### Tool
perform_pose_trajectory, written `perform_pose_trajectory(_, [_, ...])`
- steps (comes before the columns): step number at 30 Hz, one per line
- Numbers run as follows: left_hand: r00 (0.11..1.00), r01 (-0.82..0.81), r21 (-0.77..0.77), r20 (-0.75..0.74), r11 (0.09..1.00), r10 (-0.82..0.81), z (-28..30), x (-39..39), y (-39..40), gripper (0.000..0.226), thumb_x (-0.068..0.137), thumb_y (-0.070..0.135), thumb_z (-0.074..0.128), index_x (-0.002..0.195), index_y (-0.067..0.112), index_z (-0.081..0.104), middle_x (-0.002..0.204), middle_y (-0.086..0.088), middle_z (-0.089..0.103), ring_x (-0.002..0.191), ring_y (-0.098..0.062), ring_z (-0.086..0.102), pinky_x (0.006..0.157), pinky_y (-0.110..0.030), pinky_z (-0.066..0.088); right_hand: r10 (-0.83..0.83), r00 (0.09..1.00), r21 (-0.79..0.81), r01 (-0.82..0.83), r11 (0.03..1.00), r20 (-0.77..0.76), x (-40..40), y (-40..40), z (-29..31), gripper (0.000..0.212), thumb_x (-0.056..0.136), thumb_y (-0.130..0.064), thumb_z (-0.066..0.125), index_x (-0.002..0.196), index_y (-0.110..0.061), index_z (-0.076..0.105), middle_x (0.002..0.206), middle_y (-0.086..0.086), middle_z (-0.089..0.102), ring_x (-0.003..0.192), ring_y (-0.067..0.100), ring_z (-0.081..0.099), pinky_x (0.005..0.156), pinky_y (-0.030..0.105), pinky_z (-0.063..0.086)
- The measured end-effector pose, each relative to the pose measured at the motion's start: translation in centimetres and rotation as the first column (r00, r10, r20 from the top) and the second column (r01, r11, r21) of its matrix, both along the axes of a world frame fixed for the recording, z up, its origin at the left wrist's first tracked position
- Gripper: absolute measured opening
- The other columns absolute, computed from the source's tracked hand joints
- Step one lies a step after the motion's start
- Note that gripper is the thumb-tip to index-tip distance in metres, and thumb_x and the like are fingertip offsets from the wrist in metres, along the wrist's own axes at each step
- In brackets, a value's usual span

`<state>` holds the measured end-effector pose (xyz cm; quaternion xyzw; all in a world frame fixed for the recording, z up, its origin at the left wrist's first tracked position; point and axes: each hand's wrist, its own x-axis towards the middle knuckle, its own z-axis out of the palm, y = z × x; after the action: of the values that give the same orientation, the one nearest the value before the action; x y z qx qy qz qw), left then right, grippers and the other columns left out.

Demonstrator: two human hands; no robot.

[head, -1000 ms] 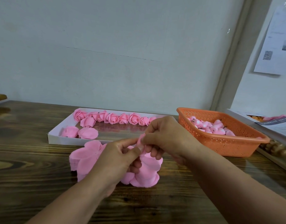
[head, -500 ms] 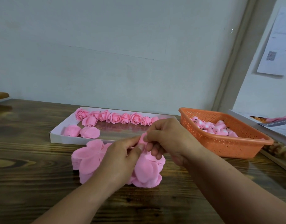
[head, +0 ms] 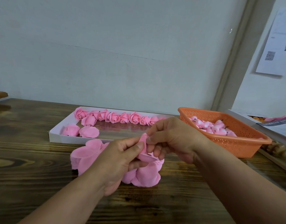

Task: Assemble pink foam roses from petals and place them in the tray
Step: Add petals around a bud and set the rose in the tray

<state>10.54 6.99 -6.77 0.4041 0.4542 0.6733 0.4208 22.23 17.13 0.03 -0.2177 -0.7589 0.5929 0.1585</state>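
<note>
Your left hand (head: 121,156) and right hand (head: 173,136) met above the counter (head: 26,183), near its middle. Fingers of both hands were curled and pinched one pink petal (head: 144,148) between them. Beneath your hands, a stack of petals (head: 85,156) lay on the counter. Behind it, toward the counter's far edge, the tray (head: 66,139) held a row of roses (head: 114,117) along its far side. To the right stood a basket (head: 245,143) of pink buds (head: 216,128).

No text legible; wall sheet (head: 275,44) shows blurred QR code; booklet (head: 274,124) print unreadable
</note>
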Motion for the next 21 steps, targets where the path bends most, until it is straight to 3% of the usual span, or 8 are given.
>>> perform_pose_trajectory(5, [0.999,-0.019,-0.006,0.046,1.0,0.019,0.1,0.1,-0.1,0.025,0.076,0.023,0.059,0.091,0.015,0.077,0.093,-0.006,0.076,0.083,-0.016,0.072,0.066,-0.022,0.057,-0.098,0.995,0.328,0.09,0.94,0.009,-0.1,0.0,0.1,0.021,0.076,0.005,0.069,0.062,-0.01,0.066,0.044,-0.001,0.056,0.034,0.007,0.042,0.036,0.016,0.032])
perform_pose_trajectory(9, [0.999,0.007,-0.018,0.035,1.0,-0.006,0.2,0.0,-0.1,0.033,0.074,0.024,0.059,0.1,0.01,0.073,0.099,-0.008,0.075,0.088,-0.017,0.072,0.068,-0.022,0.057,-0.1,0.994,0.519,0.059,0.852,0.05,0.0,0.0,0.3,0.007,0.079,-0.005,0.072,0.072,-0.004,0.069,0.042,-0.01,0.054,0.039,0.0,0.046,0.039,0.014,0.036])
perform_pose_trajectory(13, [0.999,0.036,-0.012,0.029,0.999,-0.036,0.3,0.1,-0.3,0.027,0.075,0.024,0.059,0.09,0.008,0.077,0.094,-0.01,0.075,0.084,-0.015,0.071,0.069,-0.022,0.057,-0.086,0.994,0.49,0.042,0.871,0.066,0.0,0.0,0.1,0.014,0.083,-0.006,0.066,0.075,0.005,0.064,0.044,-0.003,0.056,0.037,0.008,0.046,0.041,0.021,0.036])
perform_pose_trajectory(17, [0.996,0.081,0.0,-0.034,0.997,-0.081,0.7,0.2,-0.7,0.026,0.08,0.026,0.056,0.067,0.015,0.076,0.08,-0.001,0.073,0.075,-0.008,0.068,0.066,-0.018,0.053,-0.067,0.997,0.472,0.043,0.881,0.035,0.0,-0.1,-0.1,0.016,0.084,-0.006,0.065,0.074,0.007,0.063,0.046,0.002,0.057,0.036,0.009,0.045,0.041,0.022,0.035])
perform_pose_trajectory(21, [0.99,0.109,-0.009,-0.092,0.994,-0.109,1.0,0.2,-1.0,0.03,0.085,0.025,0.055,0.062,0.017,0.073,0.084,-0.002,0.071,0.076,-0.008,0.067,0.066,-0.016,0.051,-0.02,0.999,0.462,0.003,0.887,0.032,0.1,-0.2,-0.1,0.003,0.085,-0.004,0.063,0.083,-0.006,0.063,0.047,-0.001,0.059,0.038,0.01,0.046,0.043,0.025,0.035])
